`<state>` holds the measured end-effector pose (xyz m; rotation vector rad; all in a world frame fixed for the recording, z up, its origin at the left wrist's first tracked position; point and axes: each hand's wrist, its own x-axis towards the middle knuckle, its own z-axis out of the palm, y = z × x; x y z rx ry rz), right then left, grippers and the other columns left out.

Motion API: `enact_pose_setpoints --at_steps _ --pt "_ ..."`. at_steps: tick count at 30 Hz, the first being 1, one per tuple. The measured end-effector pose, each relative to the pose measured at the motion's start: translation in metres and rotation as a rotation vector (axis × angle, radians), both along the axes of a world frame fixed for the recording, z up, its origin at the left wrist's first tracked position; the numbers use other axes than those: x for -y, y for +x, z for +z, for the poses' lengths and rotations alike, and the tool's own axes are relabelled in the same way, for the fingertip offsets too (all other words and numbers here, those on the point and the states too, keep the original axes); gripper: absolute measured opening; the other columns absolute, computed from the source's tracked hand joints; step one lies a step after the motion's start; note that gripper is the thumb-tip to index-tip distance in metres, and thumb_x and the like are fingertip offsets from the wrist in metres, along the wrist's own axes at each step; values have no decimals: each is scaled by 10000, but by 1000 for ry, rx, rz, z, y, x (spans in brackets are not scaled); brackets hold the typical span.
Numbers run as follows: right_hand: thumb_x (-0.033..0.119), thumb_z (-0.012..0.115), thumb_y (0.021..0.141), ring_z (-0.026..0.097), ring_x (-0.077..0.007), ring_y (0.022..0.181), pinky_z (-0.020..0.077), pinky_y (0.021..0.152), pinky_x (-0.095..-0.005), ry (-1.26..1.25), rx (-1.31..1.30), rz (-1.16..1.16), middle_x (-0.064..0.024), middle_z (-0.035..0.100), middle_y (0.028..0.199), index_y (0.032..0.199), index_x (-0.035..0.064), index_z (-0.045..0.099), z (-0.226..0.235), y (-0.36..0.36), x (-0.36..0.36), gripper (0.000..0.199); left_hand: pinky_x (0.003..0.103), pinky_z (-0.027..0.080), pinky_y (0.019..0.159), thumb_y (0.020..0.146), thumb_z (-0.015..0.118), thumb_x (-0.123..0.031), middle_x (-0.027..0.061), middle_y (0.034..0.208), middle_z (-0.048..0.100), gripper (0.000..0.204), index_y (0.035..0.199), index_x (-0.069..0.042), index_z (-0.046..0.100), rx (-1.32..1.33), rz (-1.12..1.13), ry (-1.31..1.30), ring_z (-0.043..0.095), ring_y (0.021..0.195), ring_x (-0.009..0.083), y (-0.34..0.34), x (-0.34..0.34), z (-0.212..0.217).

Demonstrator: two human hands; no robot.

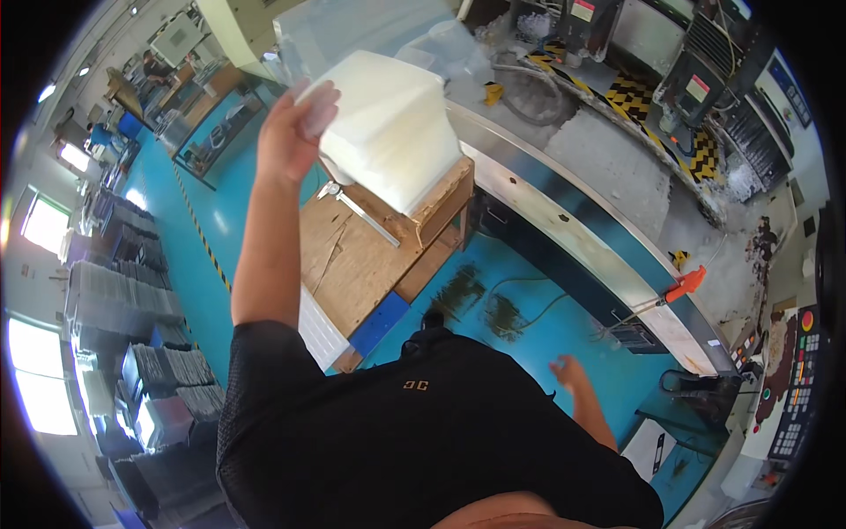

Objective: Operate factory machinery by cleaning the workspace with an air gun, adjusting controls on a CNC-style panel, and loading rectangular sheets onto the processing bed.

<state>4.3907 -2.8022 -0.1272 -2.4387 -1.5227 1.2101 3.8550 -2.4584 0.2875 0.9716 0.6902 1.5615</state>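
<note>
My left hand (293, 132) is stretched out ahead, raised at the left edge of a stack of white sheets (392, 132). Its fingers are bent round something pale and see-through that I cannot make out. The stack rests on a wooden box (445, 201) on a worn wooden bench (339, 264). A caliper (361, 214) lies on the bench beside the box. My right hand (571, 372) hangs low by my right side, away from the bench, fingers slightly apart with nothing visible in them.
To the right is a machine bed with a long metal rim (564, 207) and an orange-red spray gun (686, 284) on it. A control panel (793, 388) stands far right. Stacked sheets (123, 300) line the left wall. A hose (538, 309) crosses the stained blue floor.
</note>
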Motion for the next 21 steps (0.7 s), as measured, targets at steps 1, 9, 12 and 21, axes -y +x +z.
enact_pose_setpoints --at_steps 1,9,12,21 --pt "453 653 862 604 -396 1088 478 949 -438 -117 -5 49 -242 631 1161 1203 16 604 -9 -6 26 556 400 509 984 931 415 12 265 1278 540 387 1312 76 401 18 -6 -5 583 1147 384 -8 -16 -1" --pt "320 605 933 610 -248 601 493 508 -404 366 -97 746 -123 629 751 997 85 599 -180 19 210 244 229 422 422 914 660 -285 39 687 600 218 855 -95 570 -538 165 -617 560 563 118 -61 -92 -140" --pt "339 573 943 537 -205 505 416 419 -381 -244 -552 -645 -127 575 674 877 76 536 -121 4 215 274 219 415 435 896 688 -285 17 676 579 211 846 -109 582 -505 127 -577 527 542 108 -24 -104 -147" --pt "436 499 911 609 -218 539 527 519 -407 -241 -240 -331 -105 624 646 754 56 617 -93 -2 99 427 291 530 692 940 578 -215 99 1043 656 422 1308 -14 526 -960 24 11 625 852 195 -142 -134 -171"
